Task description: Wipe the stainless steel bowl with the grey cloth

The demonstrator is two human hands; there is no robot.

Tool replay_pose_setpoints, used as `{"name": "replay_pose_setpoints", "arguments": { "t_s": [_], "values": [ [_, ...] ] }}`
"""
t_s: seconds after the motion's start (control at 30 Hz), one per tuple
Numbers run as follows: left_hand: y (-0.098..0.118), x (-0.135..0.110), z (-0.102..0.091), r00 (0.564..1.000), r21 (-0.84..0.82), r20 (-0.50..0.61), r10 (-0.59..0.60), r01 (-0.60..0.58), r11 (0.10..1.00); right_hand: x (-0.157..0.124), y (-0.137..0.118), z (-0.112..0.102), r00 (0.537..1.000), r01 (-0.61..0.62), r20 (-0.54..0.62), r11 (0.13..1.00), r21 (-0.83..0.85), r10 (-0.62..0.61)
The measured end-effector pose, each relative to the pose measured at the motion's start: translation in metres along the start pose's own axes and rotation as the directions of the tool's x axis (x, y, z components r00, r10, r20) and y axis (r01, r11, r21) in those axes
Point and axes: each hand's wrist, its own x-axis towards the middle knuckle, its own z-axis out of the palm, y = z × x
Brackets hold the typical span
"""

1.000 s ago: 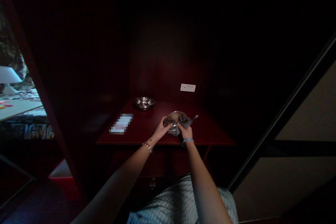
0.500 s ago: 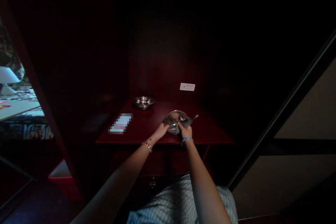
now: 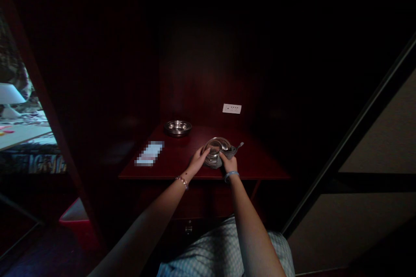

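A shiny metal bowl is held between my hands above the front part of the dark red desk. My left hand grips its left side, thumb over the rim and fingers hidden beneath. On the near right side, my right hand is closed round a grey cloth that lies against the bowl; its loose end sticks out to the right. Further back on the left stands another shiny metal bowl, perhaps a stack of them.
A blurred-out flat, pale object lies at the desk's left. A white socket plate is on the back wall. Dark panels rise on both sides. A red bin stands on the floor at left, below a white lamp.
My left thumb has slid further in over the bowl. The bowl has turned and tilted slightly, and the cloth's loose end has shifted a little left.
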Motion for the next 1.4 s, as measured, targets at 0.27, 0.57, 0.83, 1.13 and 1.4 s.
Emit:
{"name": "replay_pose_setpoints", "arguments": {
  "t_s": [0.27, 0.57, 0.83, 1.13, 1.4],
  "values": [
    [-0.009, -0.002, 0.004, 0.986, 0.083, 0.136, 0.096, -0.108, 0.991, 0.003, 0.005, 0.001, 0.998, -0.02, -0.055, 0.996, 0.087, 0.024],
    [-0.021, 0.004, 0.0, 0.995, 0.1, 0.095, 0.023, -0.033, 0.994, 0.004, 0.007, 0.0, 1.0, -0.014, -0.013, 1.0, 0.02, 0.014],
    [-0.019, 0.003, 0.002, 0.998, 0.095, 0.055, 0.028, -0.033, 0.995, 0.002, 0.005, 0.0, 1.0, -0.001, 0.006, 1.0, 0.025, 0.001],
    [-0.003, 0.001, 0.002, 0.997, 0.123, -0.072, 0.03, -0.021, 0.992, -0.002, -0.006, 0.003, 1.0, 0.022, 0.016, 0.999, 0.036, -0.023],
    [-0.004, 0.001, -0.002, 0.992, 0.116, -0.115, 0.045, -0.031, 0.993, -0.002, -0.004, 0.003, 0.999, 0.034, 0.022, 0.999, 0.034, -0.035]
  ]
}}
